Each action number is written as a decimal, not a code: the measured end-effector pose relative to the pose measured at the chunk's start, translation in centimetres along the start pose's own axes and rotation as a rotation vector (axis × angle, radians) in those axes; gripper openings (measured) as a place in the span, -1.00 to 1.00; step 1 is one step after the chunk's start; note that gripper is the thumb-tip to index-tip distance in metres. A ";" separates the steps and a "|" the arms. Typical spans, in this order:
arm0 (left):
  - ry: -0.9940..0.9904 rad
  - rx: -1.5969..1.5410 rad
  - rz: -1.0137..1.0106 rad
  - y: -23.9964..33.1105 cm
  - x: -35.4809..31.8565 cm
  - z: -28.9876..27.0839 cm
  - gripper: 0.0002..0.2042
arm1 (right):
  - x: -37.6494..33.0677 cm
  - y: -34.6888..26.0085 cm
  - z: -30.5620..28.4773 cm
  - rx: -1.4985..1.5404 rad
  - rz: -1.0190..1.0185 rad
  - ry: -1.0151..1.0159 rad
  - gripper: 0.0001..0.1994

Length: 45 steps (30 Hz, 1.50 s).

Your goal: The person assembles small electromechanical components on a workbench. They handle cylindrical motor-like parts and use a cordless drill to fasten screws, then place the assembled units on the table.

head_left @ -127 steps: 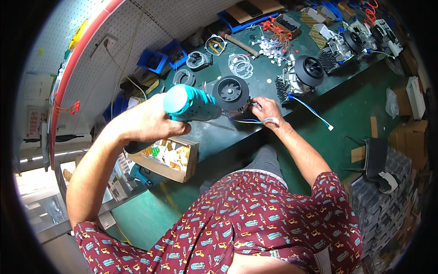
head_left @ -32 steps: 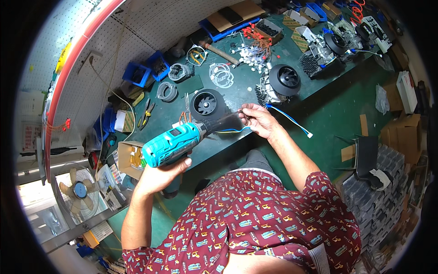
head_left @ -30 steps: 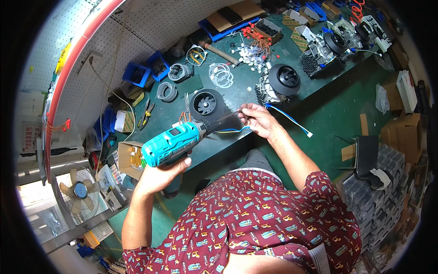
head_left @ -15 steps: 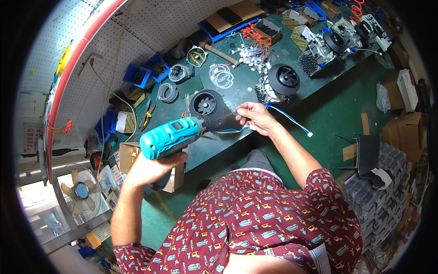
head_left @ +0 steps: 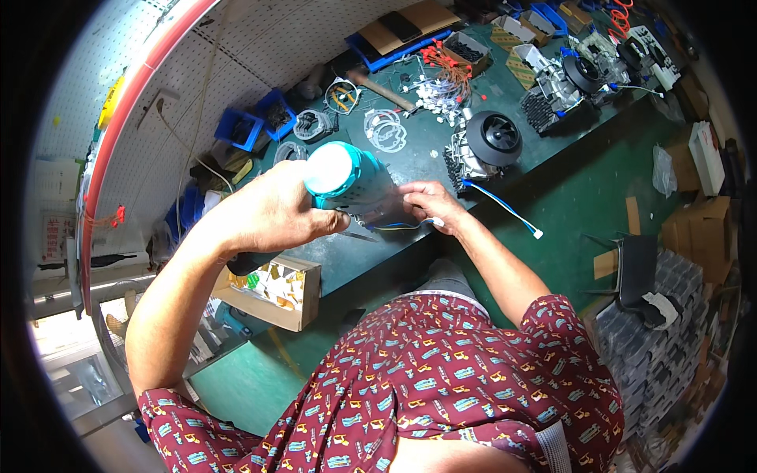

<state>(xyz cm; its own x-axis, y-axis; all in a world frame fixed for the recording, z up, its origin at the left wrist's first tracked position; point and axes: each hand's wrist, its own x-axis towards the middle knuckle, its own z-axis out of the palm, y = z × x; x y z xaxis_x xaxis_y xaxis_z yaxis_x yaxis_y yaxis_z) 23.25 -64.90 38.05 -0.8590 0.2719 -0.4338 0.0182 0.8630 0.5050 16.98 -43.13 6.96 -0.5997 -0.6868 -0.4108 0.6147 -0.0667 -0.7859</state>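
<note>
My left hand [head_left: 272, 213] grips a teal cordless screwdriver [head_left: 341, 175], held upright over the green workbench [head_left: 505, 150] with its rear end toward the camera. The tool hides the black round part beneath it. My right hand [head_left: 424, 205] rests on the bench just right of the tool, fingers pressing on that part and on thin blue wires [head_left: 410, 225]. A blue cable with a white plug [head_left: 505, 209] trails right from a finned grey motor with a black round top [head_left: 481, 146].
Blue bins [head_left: 236, 128], clear ring gaskets [head_left: 384, 130], red-ended wires [head_left: 441, 59] and more motors [head_left: 564, 79] crowd the bench's back. A wooden box of small parts [head_left: 276, 288] hangs at the bench's left front. Stacked dark trays [head_left: 662, 347] and cardboard [head_left: 694, 221] stand right.
My left hand has lifted the screwdriver from low at the left and swung it upright over the part by my right hand. The right hand stayed in place.
</note>
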 end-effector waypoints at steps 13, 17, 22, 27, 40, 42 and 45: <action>-0.122 0.088 0.052 0.1 2.4 -0.6 -0.71 | 1.6 1.8 0.9 -0.317 -0.217 0.103 -0.53; -0.128 0.068 0.030 0.2 3.0 -1.0 -0.71 | 2.6 2.2 2.8 -0.327 -0.403 0.161 -0.58; -0.215 0.090 0.001 0.4 3.4 -1.6 -0.60 | 2.7 2.8 2.8 -0.299 -0.460 0.078 -0.57; -0.223 0.077 -0.065 0.4 4.0 -1.5 -0.68 | 2.1 1.8 3.1 -0.179 -0.423 0.019 -0.51; -0.215 0.037 -0.174 1.2 4.1 -0.9 -0.66 | 1.3 0.4 3.1 -0.173 -0.387 0.015 -0.47; -0.176 0.032 -0.092 0.7 4.0 -0.6 -0.72 | 1.4 0.7 3.1 -0.272 -0.399 0.049 -0.48; -0.200 -0.019 -0.072 0.5 3.7 -1.1 -0.63 | 0.5 -0.9 3.7 -0.416 -0.326 0.070 -0.51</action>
<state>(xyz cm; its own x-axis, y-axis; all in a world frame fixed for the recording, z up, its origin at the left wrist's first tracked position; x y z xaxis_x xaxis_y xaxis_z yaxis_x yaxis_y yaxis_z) 19.51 -63.92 37.46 -0.7390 0.2902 -0.6081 -0.0514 0.8756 0.4804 18.02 -46.07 9.19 -0.7674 -0.6272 -0.1331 0.1443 0.0334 -0.9890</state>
